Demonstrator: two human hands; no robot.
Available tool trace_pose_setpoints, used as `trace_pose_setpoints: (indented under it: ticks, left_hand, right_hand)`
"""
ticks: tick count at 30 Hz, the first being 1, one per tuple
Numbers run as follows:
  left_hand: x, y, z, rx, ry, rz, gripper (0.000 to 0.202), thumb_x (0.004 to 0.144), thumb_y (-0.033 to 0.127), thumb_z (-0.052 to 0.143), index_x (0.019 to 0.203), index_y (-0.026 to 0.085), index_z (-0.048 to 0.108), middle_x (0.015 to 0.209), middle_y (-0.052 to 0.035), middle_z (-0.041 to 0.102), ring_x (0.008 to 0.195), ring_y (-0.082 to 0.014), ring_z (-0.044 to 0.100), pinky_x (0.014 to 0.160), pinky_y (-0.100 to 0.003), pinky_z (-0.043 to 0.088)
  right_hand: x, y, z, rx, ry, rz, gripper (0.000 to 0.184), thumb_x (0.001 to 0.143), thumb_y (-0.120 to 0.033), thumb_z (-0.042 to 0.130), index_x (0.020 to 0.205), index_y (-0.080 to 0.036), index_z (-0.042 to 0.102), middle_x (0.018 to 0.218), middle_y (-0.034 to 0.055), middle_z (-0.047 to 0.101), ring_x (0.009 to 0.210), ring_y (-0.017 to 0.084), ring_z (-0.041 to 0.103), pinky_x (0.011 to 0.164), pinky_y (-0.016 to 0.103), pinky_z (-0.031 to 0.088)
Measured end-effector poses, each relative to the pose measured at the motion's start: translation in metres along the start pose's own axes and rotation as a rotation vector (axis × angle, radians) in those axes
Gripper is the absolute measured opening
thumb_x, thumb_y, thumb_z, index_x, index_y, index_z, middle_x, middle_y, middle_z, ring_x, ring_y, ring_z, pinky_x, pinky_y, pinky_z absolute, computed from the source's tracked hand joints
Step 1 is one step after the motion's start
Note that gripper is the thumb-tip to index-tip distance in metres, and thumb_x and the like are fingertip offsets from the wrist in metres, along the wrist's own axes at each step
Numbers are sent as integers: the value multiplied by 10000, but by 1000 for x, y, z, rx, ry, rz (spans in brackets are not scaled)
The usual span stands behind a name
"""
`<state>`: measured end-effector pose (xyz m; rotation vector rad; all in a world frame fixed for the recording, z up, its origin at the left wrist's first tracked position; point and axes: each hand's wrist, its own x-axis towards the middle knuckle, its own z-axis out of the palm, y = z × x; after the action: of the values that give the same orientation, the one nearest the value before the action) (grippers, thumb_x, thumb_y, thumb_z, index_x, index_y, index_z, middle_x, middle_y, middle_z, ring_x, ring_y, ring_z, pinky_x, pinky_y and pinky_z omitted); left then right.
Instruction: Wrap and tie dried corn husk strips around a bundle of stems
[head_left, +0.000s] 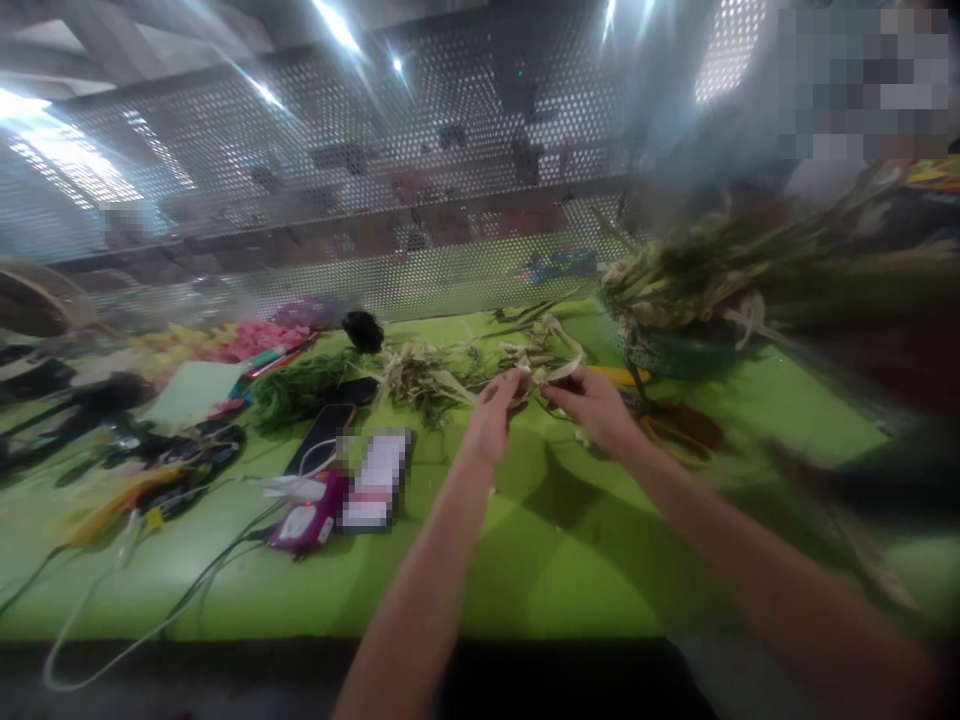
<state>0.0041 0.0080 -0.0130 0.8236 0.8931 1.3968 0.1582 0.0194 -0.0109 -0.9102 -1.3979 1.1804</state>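
Note:
Over the middle of the green table, my left hand (pixel 499 408) and my right hand (pixel 596 405) face each other with fingers pinched. Between them is a pale dried plant strip (pixel 564 372), and both sets of fingertips are closed on it. The exact grip is small and blurred. A pile of dried plant pieces (pixel 424 375) lies just left of and beyond my left hand. To the right of my right hand are scissors with orange handles (pixel 686 430), partly smeared by motion.
A green basket (pixel 667 355) full of dried stalks stands at the right. On the left are green fibres (pixel 300 390), a phone (pixel 379 478), a purple device (pixel 309 515), cables, a yellow-handled tool (pixel 124 505) and pink material (pixel 266 342). A perforated metal panel (pixel 337 200) rises behind.

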Motion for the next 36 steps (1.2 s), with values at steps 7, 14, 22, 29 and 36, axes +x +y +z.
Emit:
trace_pose_setpoints:
  ticks: [7,14,22,29,36]
  left_hand:
    - [-5,5,2,335,291,304,223,762,352,733,848,183,616,824,-9,628,769,-116,556,743,-248,439]
    - [-11,-4,15,358,19,219,229,804,369,688,940,186,666,925,-36,684,839,-136,589,800,-262,450]
    - [0,-5,2,354,27,258,171,813,344,659,843,176,650,822,-13,650,780,-134,565,797,-263,437]
    - [0,0,0,504,-89,242,179,813,337,662,884,174,680,796,-14,651,735,-133,559,728,-253,428]
    - [2,1,-5,640,-89,248,124,798,284,662,866,181,674,778,-11,652,693,-127,546,671,-244,406]
  right_hand:
    - [-4,-2,-5,-291,196,-191,172,755,-345,717,841,-204,672,849,55,705,783,209,637,726,344,510]
    - [-16,-10,-5,-788,188,-467,102,879,-226,574,922,-199,663,915,76,675,828,211,616,744,323,471]
    - [-11,-10,-4,-532,95,-341,154,834,-261,617,979,-210,626,998,63,658,745,167,602,678,303,502]
    - [6,4,-18,-158,-127,113,328,701,-228,656,1021,-193,591,808,26,680,626,152,607,581,294,513]
    - [11,-7,-41,-583,37,-169,118,762,-258,642,834,-192,709,789,22,708,736,177,628,700,301,461]
